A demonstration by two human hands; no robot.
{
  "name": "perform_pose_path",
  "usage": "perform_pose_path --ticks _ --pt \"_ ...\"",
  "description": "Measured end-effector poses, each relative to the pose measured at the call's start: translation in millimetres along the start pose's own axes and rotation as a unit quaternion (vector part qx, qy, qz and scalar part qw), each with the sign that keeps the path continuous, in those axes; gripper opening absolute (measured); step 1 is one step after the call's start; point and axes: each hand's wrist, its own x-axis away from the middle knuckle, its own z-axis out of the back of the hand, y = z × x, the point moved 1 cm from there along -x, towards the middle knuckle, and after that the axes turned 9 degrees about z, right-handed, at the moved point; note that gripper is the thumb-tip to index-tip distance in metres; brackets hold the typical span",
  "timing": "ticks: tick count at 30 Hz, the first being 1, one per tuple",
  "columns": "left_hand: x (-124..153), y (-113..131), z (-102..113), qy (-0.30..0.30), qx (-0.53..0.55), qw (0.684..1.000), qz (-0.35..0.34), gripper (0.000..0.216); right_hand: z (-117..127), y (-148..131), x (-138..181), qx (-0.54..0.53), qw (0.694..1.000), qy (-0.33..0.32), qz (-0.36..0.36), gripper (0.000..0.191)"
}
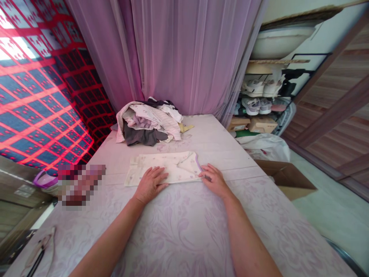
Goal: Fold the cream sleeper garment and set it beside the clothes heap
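Observation:
A small white shirt [167, 159] with a faint print and purple neck trim lies folded into a flat oblong on the bed-like surface. My left hand [152, 182] rests on its near left part, fingers stretched out and palm down. At the right end, beside the purple trim, my right hand [213, 180] has its fingers bent around the shirt's near corner, with thumb and fingers close together on the edge. Beyond the shirt sits a heap of crumpled clothes [150, 121], with striped, grey, dark and white pieces.
A pale floral sheet [184, 227] covers the surface. Purple curtains [190, 57] hang behind it. To the right stand a shoe rack [256, 94] and an open cardboard box [285, 175]. Glasses or a cord [40, 250] lie at the near left. A blurred patch [82, 184] hides something.

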Motion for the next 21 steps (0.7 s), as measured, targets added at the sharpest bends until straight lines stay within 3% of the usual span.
perform_pose_path --ticks 8,11,15,21 --pt "-7.3 0.7 3.6 -0.016 0.08 0.997 0.006 0.037 -0.5 -7.6 0.0 0.0 1.0 -0.021 -0.01 0.026" --pt "-24.3 5.8 10.0 -0.031 0.086 0.994 0.054 0.034 -0.1 -8.3 -0.4 -0.003 1.0 -0.007 -0.014 0.018" --pt "-58.2 17.0 16.6 -0.079 0.008 0.989 0.128 0.034 2.4 -8.3 -0.5 -0.008 1.0 -0.005 -0.012 0.014" --pt "-91.6 24.0 14.1 -0.143 -0.008 0.974 0.175 0.028 5.1 -6.8 1.2 -0.026 0.999 -0.042 -0.009 0.023"
